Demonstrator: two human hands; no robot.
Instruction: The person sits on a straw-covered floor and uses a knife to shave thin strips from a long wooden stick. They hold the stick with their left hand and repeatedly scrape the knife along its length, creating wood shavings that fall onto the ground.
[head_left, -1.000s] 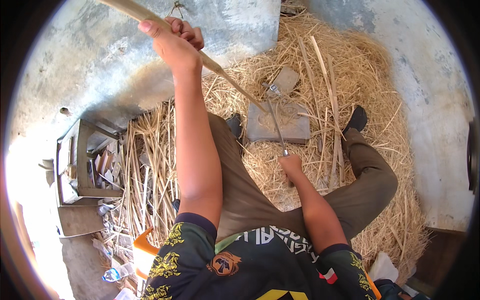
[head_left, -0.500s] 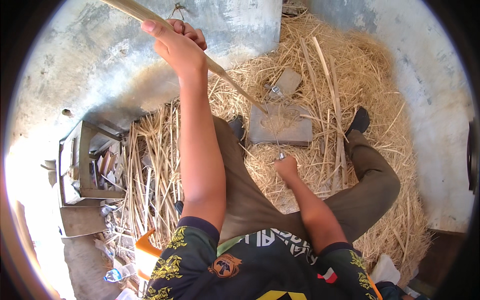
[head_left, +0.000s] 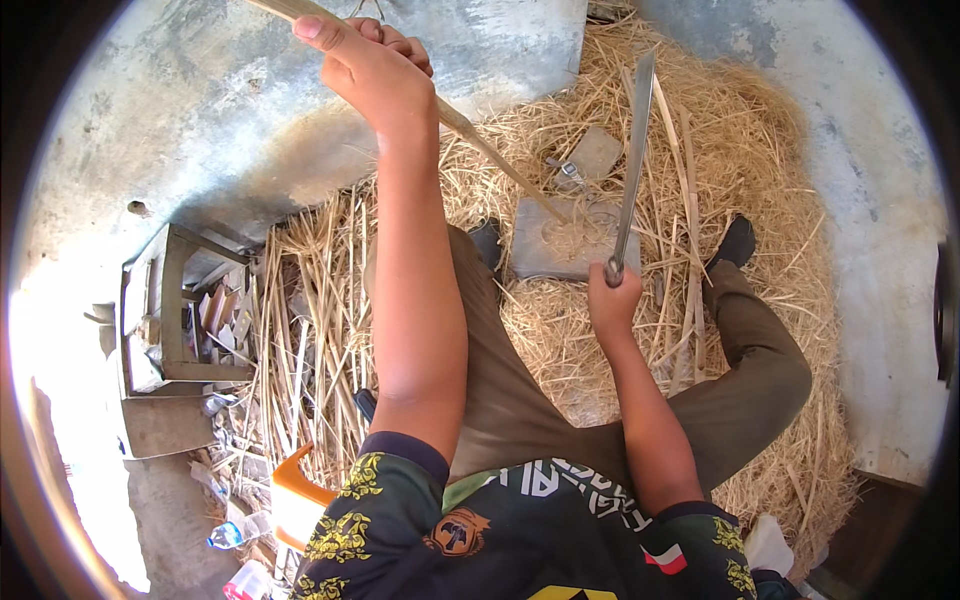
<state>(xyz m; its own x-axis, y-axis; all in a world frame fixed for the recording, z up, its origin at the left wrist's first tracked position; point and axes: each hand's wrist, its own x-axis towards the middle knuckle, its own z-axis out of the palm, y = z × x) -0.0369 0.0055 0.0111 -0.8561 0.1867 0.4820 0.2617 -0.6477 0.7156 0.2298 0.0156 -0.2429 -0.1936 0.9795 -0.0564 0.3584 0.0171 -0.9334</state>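
**Stick held out, blade raised**

The left hand (head_left: pixel 372 62) is stretched far forward on a straight arm, fingers wrapped tight round a long wooden stick (head_left: pixel 480 145) that slants down from it onto a flat stone block (head_left: pixel 560 245) amid straw (head_left: pixel 700 180). The right hand (head_left: pixel 612 300), arm bent, is clenched on the handle of a long blade (head_left: pixel 633 140) pointing up and away above it, just right of the block.

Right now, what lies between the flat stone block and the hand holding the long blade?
Head view: nothing separate. The right hand grips the long blade at the near edge of the stone block, over straw. The left hand holds the stick.
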